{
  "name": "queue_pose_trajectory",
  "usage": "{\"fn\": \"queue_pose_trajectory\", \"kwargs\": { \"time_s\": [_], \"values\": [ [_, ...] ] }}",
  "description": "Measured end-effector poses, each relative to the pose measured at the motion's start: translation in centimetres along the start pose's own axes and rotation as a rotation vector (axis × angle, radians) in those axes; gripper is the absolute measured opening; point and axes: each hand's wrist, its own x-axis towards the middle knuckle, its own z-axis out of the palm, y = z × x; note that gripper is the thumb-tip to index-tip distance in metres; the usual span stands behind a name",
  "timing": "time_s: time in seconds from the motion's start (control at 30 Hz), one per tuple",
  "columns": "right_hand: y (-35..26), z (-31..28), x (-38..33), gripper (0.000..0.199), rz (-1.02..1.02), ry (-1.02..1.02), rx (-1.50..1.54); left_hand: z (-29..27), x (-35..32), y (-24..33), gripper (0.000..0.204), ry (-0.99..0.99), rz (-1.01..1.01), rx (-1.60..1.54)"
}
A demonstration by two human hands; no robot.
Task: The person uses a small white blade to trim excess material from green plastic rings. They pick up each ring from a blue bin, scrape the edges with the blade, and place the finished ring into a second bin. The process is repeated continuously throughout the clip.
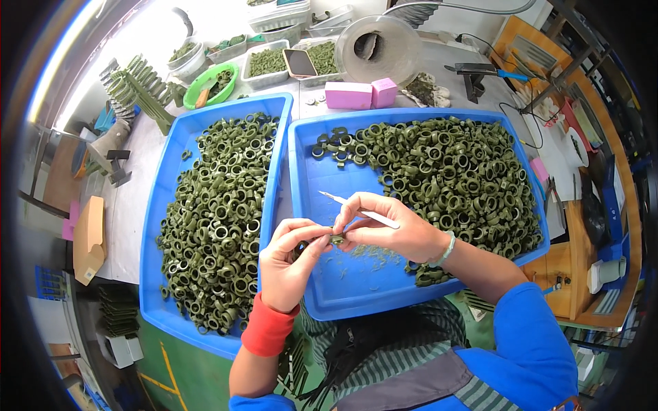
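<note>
My left hand is closed, thumb and fingertips pinching a small green ring-shaped part, mostly hidden by the fingers. Against the same ring press the fingertips of my right hand. Tucked between the right fingers is a slim craft knife with a white handle, its blade pointing up and left, away from the ring. Both hands are above the near left part of a blue tray. Green rings are heaped along its far and right sides, and thin green shavings lie below my hands.
To the left stands a second blue tray full of green rings. Behind the trays are pink blocks, a phone resting on tubs of green parts, a clear round container and a green bowl. A blue-handled tool lies far right.
</note>
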Motion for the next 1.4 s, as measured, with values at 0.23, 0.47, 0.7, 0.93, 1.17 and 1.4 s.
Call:
{"fn": "queue_pose_trajectory", "kwargs": {
  "time_s": [0.23, 0.47, 0.7, 0.93, 1.17, 1.4],
  "values": [
    [0.7, 1.0, -0.1, 0.023, -0.123, 0.094, -0.191, -0.2, 0.1, -0.4, 0.011, 0.059, -0.220, -0.219],
    [1.7, 2.1, 0.1, 0.020, -0.139, 0.182, -0.205, 1.3, -0.4, 0.0, 0.007, 0.101, -0.150, -0.200],
    [1.5, 1.5, 0.2, 0.018, -0.115, 0.145, -0.157, 1.1, -0.3, -0.1, 0.007, 0.097, -0.131, -0.189],
    [1.6, 1.4, 0.2, 0.018, -0.119, 0.127, -0.163, 1.2, -0.3, -0.3, 0.006, 0.091, -0.094, -0.155],
    [0.5, 1.3, 0.0, 0.015, -0.075, 0.062, -0.109, 0.1, -0.2, 0.1, 0.007, 0.052, -0.297, -0.282],
    [0.2, 0.4, -0.3, 0.018, 0.030, 0.020, -0.043, -0.7, 0.1, 0.2, 0.009, -0.005, -0.432, -0.387]
  ]
}}
